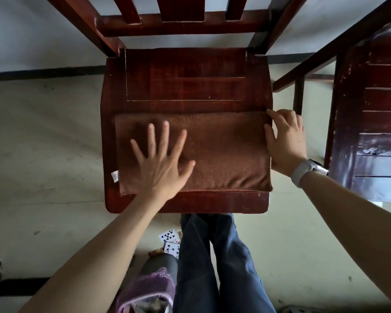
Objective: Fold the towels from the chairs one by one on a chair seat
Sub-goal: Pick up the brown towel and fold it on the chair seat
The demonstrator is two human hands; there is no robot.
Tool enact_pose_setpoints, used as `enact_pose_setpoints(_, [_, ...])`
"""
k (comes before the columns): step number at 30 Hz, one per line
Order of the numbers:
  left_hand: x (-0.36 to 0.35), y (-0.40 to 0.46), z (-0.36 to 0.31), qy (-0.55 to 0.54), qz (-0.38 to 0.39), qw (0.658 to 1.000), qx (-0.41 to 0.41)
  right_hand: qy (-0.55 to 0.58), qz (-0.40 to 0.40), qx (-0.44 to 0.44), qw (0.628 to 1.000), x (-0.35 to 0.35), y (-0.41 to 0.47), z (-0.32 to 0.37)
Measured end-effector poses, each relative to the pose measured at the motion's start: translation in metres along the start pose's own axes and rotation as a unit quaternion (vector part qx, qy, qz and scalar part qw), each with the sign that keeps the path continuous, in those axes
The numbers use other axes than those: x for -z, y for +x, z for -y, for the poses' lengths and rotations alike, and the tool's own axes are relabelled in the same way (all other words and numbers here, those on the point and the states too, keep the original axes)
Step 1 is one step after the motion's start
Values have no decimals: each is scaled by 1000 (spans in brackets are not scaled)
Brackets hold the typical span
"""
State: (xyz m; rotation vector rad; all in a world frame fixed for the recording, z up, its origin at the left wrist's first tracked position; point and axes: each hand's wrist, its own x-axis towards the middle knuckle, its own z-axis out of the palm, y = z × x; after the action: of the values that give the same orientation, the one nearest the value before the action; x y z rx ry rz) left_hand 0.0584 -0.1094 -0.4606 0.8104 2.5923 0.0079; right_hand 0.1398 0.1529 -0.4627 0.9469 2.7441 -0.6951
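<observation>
Towel point(224, 152): a brown folded towel lying flat on the near half of the chair seat, a wide rectangle with a stitched hem along its near edge; its right end reaches the seat's right edge and a small white tag shows at its left end.
Chair seat point(185, 86): dark red-brown wood, seen from above; the far half is bare, with a faint inset panel outlined on it, and a strip of wood shows in front of the towel's hem.
Left hand point(160, 161): open, fingers straight and spread, palm down on the left part of the towel; it looks slightly blurred.
Right hand point(284, 141): at the towel's right end, over the seat's right edge; the thumb lies on the towel and the fingers are curled at the far right corner. Whether they actually pinch the cloth cannot be told.
Wrist band point(303, 170): a pale watch strap on the right wrist, just right of the seat.
Chair back point(181, 23): slats and a crossrail rising at the far side of the seat.
Second chair point(375, 123): darker, glossy wood, just right of the seat, beyond the right hand.
Legs point(217, 263): in blue trousers, directly in front of the seat's near edge.
Playing cards point(168, 237): a few on the pale floor, just in front of the seat and left of the legs.
Purple bag point(145, 292): on the floor, well in front of the seat, left of the legs.
</observation>
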Motion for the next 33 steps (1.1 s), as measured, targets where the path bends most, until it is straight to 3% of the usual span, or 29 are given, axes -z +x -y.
enact_pose_setpoints(6, [-23,-29,-25,-19,46,998,42,61,134,-18,989,18,31,-2])
enact_pose_setpoints(11, [-17,-25,-24,-4,78,996,44,136,128,-34,982,26,27,5])
enact_pose_setpoints(15, [-11,-23,-24,-7,100,994,38,331,185,-148,914,28,10,6])
enact_pose_setpoints(16, [-10,-23,-24,-13,102,994,38,338,198,-168,905,28,5,6])
enact_pose_setpoints(19, [-6,-23,-24,-38,99,994,33,265,200,-165,929,27,-7,5])
enact_pose_setpoints(22, [1,-23,-21,-62,85,994,27,274,174,-168,931,36,-15,18])
enact_pose_setpoints(25, [13,-24,-12,-164,33,985,48,282,179,-143,932,46,-22,43])
enact_pose_setpoints(27, [23,-27,-3,-283,-17,956,69,296,206,-120,925,50,-27,71])
enact_pose_setpoints(29, [35,-34,8,-410,-27,901,136,304,242,-107,915,44,-32,103])
enact_pose_setpoints(31, [46,-41,20,-570,21,786,241,292,267,-98,913,33,-38,141])
enact_pose_setpoints(33, [53,-49,34,-708,45,629,318,265,258,-84,925,14,-43,179])
